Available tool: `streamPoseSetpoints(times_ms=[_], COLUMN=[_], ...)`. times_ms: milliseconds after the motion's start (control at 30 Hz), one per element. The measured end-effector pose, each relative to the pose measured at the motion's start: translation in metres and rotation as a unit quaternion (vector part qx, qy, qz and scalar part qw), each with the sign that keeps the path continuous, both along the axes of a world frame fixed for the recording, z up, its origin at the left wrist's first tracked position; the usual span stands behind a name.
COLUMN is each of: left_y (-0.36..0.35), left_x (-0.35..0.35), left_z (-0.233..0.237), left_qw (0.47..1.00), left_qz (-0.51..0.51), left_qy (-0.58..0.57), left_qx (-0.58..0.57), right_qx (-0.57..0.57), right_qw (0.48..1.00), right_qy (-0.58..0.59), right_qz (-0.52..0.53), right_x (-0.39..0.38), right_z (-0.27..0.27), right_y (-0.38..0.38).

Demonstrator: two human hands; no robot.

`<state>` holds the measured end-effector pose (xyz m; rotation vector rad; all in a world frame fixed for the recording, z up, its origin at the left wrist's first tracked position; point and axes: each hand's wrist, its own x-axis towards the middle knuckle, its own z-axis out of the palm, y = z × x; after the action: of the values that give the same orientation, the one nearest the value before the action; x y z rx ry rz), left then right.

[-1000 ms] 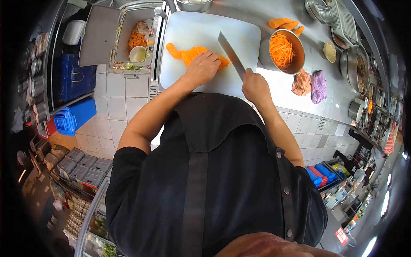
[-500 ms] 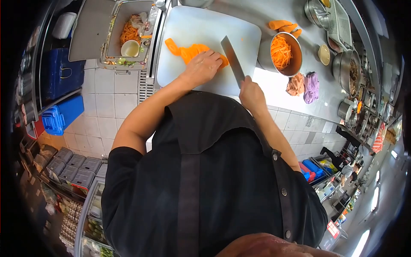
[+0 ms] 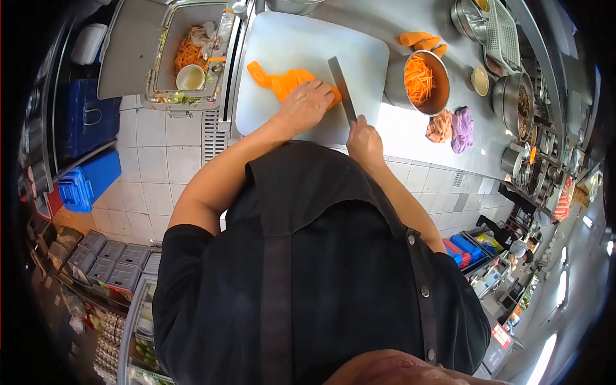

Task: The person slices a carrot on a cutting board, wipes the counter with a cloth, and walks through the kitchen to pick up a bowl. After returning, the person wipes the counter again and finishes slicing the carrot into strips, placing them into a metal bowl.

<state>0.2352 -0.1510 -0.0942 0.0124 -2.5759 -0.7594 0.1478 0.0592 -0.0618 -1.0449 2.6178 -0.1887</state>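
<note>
On the white cutting board (image 3: 308,45), sliced carrot (image 3: 282,82) lies in an overlapping row. My left hand (image 3: 303,104) presses on the right end of that row, fingers bent over the slices. The cleaver (image 3: 341,85) is in my right hand (image 3: 365,141), which is closed around its handle. Its blade stands close beside the carrot's right end; whether it touches cannot be made out. Right of the board stands a steel pot (image 3: 443,90) holding shredded carrot (image 3: 418,80). Several carrot pieces (image 3: 423,42) lie behind the pot.
A brown cloth (image 3: 440,127) and a purple cloth (image 3: 462,130) lie on the steel counter near its front edge. Farther right are a small bowl (image 3: 479,80) and metal bowls (image 3: 510,106). Left of the board, a waste bin (image 3: 154,83) holds scraps and a cup (image 3: 191,78).
The cleaver and my right hand have moved left, closer to the carrot. My left hand stays on the slices. The whole view has shifted slightly.
</note>
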Motion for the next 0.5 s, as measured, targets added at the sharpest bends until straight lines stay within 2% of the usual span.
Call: streamPoseSetpoints(times_ms=[67,100,133,200,300,333,467,500], left_y=[-0.004,-0.002,-0.001,-0.002,-0.001,0.000,0.000,0.000], left_x=[-0.003,-0.001,-0.001,-0.002,-0.001,-0.001,-0.002,-0.002], left_z=[-0.003,-0.005,-0.006,-0.007,-0.007,-0.007,-0.006,-0.006], left_qw=[1.000,1.000,1.000,1.000,1.000,1.000,1.000,0.999], left_qz=[-0.004,-0.010,-0.013,-0.014,0.001,-0.002,-0.003,-0.006], left_qy=[-0.003,-0.009,-0.010,-0.019,-0.018,-0.018,-0.017,-0.024], left_qx=[0.003,0.011,0.012,0.011,-0.001,0.000,0.020,0.030], right_qx=[0.009,-0.010,-0.023,0.033,0.047,0.000,0.007,-0.045], right_qw=[1.000,0.994,0.999,0.998,0.996,0.998,1.000,0.997], right_qy=[0.008,0.071,-0.013,-0.053,-0.062,-0.047,-0.022,0.014], right_qz=[0.006,0.082,0.035,0.019,-0.049,-0.031,-0.003,0.058], right_x=[-0.020,-0.028,-0.035,-0.032,-0.003,0.001,-0.025,-0.035], right_z=[-0.002,0.009,0.032,0.058,0.023,-0.004,0.012,0.020], right_y=[-0.012,-0.011,-0.015,-0.007,0.001,0.006,-0.023,-0.018])
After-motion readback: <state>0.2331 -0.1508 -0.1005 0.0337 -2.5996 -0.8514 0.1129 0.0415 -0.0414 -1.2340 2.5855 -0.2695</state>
